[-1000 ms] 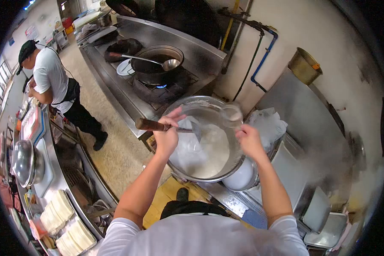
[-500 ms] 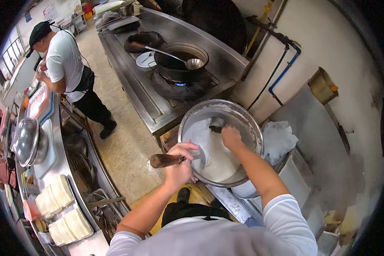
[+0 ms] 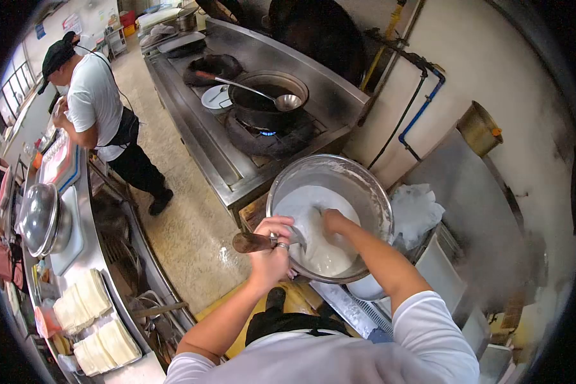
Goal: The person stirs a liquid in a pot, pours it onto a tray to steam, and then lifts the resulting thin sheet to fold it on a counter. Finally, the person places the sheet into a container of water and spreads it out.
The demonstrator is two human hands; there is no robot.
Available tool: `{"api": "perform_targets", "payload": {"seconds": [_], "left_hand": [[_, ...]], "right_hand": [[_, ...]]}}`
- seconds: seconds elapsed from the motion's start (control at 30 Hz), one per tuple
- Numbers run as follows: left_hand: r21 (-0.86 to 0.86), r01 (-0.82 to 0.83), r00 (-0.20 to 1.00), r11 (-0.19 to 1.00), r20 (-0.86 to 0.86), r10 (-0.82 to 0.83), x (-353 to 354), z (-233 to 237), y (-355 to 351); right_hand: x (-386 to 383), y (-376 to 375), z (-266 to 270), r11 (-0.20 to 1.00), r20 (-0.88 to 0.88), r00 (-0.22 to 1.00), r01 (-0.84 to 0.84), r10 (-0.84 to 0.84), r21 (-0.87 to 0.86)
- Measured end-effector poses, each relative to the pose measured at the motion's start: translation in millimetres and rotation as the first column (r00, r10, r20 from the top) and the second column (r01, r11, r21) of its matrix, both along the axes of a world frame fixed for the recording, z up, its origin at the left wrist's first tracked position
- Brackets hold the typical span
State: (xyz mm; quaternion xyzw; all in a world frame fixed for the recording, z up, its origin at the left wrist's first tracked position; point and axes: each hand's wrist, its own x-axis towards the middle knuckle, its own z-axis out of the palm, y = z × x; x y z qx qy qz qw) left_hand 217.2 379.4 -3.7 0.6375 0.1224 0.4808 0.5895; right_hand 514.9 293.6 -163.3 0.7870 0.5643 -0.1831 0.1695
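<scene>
A large steel bowl of white liquid stands in front of me. My left hand is at its near left rim, closed around a wooden-handled metal tool. The handle points left, and the tool's far end is hard to make out at the bowl. My right hand reaches inside the bowl, its fingers closed and partly sunk in the liquid. The small metal cup at those fingers is now mostly hidden.
A pot with a ladle sits over a lit burner on the steel stove. A co-worker stands at the left counter, where stacked pale sheets and a domed lid lie. A plastic bag is right of the bowl.
My right hand has moved down and left into the liquid, and the metal cup beside it has dipped out of sight. My left hand keeps its hold at the rim.
</scene>
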Motion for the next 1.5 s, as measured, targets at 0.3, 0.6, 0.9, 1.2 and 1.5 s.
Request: {"api": "perform_targets", "payload": {"seconds": [0.3, 0.6, 0.9, 1.2, 1.5], "left_hand": [[0.108, -0.276, 0.891, 0.955, -0.344, 0.296, -35, -49, -20], [-0.076, 0.153, 0.927, 0.985, -0.335, -0.170, -51, -72, -132], [-0.015, 0.439, 0.823, 0.898, -0.395, -0.409, 19, -50, -236], [-0.116, 0.611, 0.640, 0.783, -0.511, -0.575, 52, -64, -364], [-0.184, 0.637, 0.530, 0.748, -0.600, -0.599, 72, -62, -445]], "right_hand": [[-16, -51, 134, 0.878, -0.472, 0.782, 0.477, -0.406, 0.034], [-16, -177, 233, 0.575, -0.872, 0.239, 0.816, -0.426, -0.058], [-19, -379, 246, 0.332, -0.919, -0.024, 0.928, -0.395, -0.167], [-26, -586, 143, -0.035, -0.831, -0.076, 0.997, -0.551, -0.068], [-19, -699, 34, -0.280, -0.787, -0.054, 0.948, -0.614, 0.153]]}}
